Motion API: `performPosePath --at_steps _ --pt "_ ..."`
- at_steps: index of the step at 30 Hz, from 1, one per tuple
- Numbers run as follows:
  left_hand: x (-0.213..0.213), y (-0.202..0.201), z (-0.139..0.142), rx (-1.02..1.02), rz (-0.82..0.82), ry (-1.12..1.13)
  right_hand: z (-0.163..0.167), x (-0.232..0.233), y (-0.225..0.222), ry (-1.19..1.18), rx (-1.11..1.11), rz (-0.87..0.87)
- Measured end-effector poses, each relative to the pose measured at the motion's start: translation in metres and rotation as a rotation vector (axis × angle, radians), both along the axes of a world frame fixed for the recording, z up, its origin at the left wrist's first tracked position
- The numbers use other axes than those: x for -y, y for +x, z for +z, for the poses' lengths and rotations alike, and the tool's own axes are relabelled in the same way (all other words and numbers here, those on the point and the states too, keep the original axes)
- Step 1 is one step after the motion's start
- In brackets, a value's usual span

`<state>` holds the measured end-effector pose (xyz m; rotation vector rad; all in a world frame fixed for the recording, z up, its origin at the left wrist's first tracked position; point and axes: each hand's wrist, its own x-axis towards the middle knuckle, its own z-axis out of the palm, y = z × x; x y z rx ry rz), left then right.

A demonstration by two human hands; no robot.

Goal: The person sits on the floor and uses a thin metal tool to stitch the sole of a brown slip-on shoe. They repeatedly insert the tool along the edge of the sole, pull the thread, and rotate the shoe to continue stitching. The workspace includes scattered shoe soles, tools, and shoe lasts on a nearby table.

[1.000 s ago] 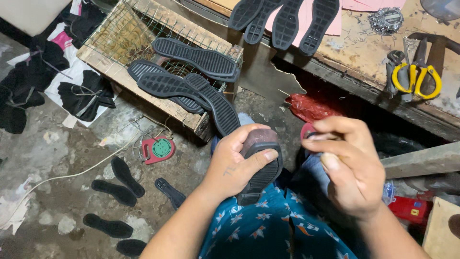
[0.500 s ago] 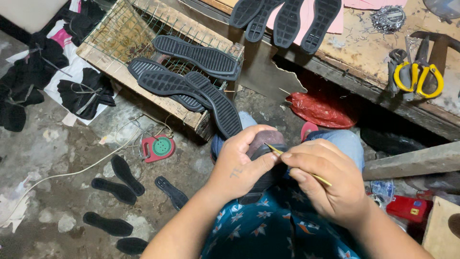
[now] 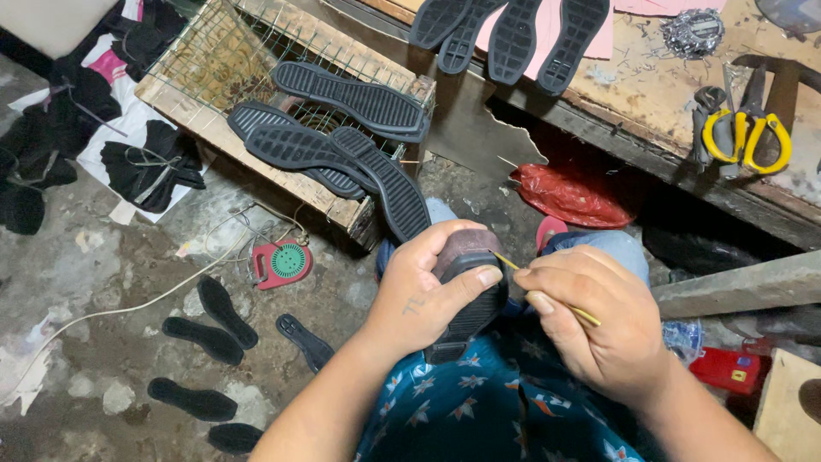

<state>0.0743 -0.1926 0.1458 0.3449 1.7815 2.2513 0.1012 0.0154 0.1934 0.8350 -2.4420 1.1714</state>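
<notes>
- While the left hand (image 3: 428, 287) wraps around a dark shoe sole (image 3: 469, 299) at the centre of the frame, its thumb presses flat across the ridged tread and the fingers curl behind, clamping the sole firmly.
- Just right of it, the right hand (image 3: 599, 329) pinches a thin yellowish stick (image 3: 547, 292) between thumb and forefinger; the stick's tip touches the upper edge of the sole beside the left thumb.
- Both hands sit above the person's lap, over a blue patterned shirt (image 3: 479, 411) and jeans (image 3: 599, 244).
- Upper left of centre, a wooden crate with a wire mesh top (image 3: 214, 77) carries four long black ridged soles (image 3: 342, 128), one slanting down off its edge toward the left hand.
- Along the top edge, more black soles (image 3: 513, 34) lie on a pink sheet on a worn workbench (image 3: 667, 94); yellow-handled scissors (image 3: 757, 137) rest at the upper right.
- Below the bench, a crumpled red plastic bag (image 3: 573, 197) lies on the ground.
- On the concrete floor (image 3: 85, 282) at lower left, several small black insoles (image 3: 209, 329) are scattered, with a red and green round gadget (image 3: 282, 261) near them and a pale cord trailing left.
- Black fabric pieces (image 3: 150, 162) lie at the far left.
</notes>
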Motion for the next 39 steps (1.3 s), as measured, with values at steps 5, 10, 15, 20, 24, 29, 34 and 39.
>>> performPosePath --at_steps 5,10,15,20,24,29,34,39 --pt "0.0 0.0 -0.003 -0.021 0.0 0.002 -0.005 0.0 -0.002 -0.03 0.004 0.046" --pt "0.001 0.001 -0.007 0.023 0.023 0.037 -0.008 -0.002 -0.001 -0.007 -0.016 0.0" --pt "0.001 0.003 -0.01 -0.009 0.066 -0.006 -0.008 -0.001 -0.003 0.005 -0.054 0.03" --pt "0.004 0.005 -0.011 -0.077 0.119 -0.082 -0.008 0.002 -0.003 0.012 -0.081 0.05" --pt "0.014 0.01 -0.014 -0.094 0.171 -0.122 -0.01 0.005 0.001 -0.033 -0.056 0.058" --pt "0.028 0.016 -0.023 -0.014 0.267 0.023 -0.023 0.016 -0.001 -0.109 -0.011 0.164" --pt "0.037 0.022 -0.029 -0.084 0.3 -0.013 -0.033 0.025 -0.003 -0.09 0.008 0.207" --pt "0.039 0.026 -0.029 -0.129 0.308 -0.046 -0.036 0.029 -0.005 -0.057 0.022 0.217"
